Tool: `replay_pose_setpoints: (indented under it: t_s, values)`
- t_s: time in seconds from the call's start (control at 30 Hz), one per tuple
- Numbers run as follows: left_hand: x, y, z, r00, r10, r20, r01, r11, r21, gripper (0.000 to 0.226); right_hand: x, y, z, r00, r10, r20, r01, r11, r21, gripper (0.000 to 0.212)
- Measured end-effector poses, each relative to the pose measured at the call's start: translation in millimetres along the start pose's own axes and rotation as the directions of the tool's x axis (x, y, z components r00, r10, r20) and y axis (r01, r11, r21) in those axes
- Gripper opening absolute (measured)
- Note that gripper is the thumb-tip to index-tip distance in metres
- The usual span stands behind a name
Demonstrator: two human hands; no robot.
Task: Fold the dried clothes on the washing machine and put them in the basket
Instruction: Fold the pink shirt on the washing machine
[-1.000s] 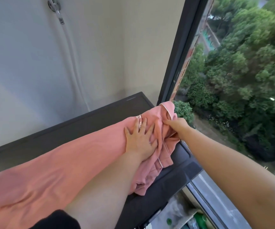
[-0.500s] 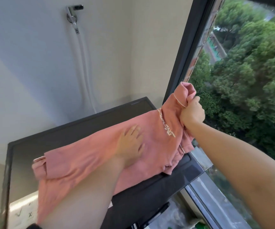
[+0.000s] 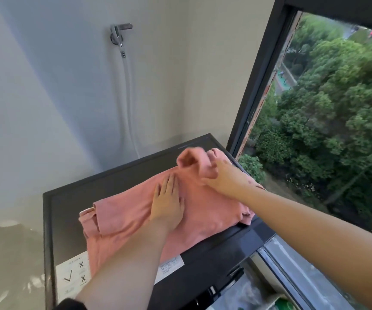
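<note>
Since half a second ago, the right hand (image 3: 225,177) has swung in from the window side. It now carries its end of the pink cloth (image 3: 202,218) over toward the middle. That end is raised and blurry, so it is on the move. The left hand (image 3: 168,204) has stayed where it was.

The left hand lies flat on the cloth, fingers straight and close together, pressing it down on the dark top of the washing machine (image 3: 68,204). The right hand has its fingers curled round a bunch of the cloth. The blur hides just how the fingers sit.

This looks like the folding step, with one end being laid over the rest. The cloth is not folded all the way yet, and nothing has gone to the basket. I cannot see the basket here.

Most of the cloth lies spread on the machine, under and around the left hand. The near edge hangs a little over the front, beside a white sticker (image 3: 73,274). The lifted end is just past the left fingertips, on the far side, and the right hand is holding it there.

Next, I think the right hand needs to lay that end down flat on top, close to the left hand. Then the left hand has to slide out and smooth the fold. If the end drops in a lump, the fold may come out bumpy.
</note>
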State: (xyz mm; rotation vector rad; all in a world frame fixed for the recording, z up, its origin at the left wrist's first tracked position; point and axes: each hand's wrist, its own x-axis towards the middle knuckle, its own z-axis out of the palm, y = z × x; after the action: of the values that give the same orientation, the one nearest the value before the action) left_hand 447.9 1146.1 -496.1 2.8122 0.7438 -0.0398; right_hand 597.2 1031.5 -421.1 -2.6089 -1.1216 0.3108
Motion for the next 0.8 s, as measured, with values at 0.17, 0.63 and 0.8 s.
replay_pose_setpoints:
  t_s: [0.17, 0.63, 0.8]
  values:
    - [-3.2, -5.6, -4.7, 0.987, -0.072, -0.147, 0.044, 0.981, -0.189, 0.081, -23.4, 2.1, 16.7, 0.962, -0.032, 0.271, 0.056, 0.995, -0.081, 0.045]
    - [20.6, 5.3, -14.0, 0.969, 0.201, 0.143, -0.228, 0.952, 0.206, 0.071, -25.5, 0.8, 6.2, 0.957, -0.028, 0.289, 0.030, 1.000, -0.002, 0.037]
    - [22.3, 4.5, -7.8, 0.972, 0.176, 0.158, -0.206, 0.959, 0.197, 0.071, 19.7, 34.6, -13.6, 0.952, 0.306, -0.020, -0.305, 0.952, 0.039, 0.045]
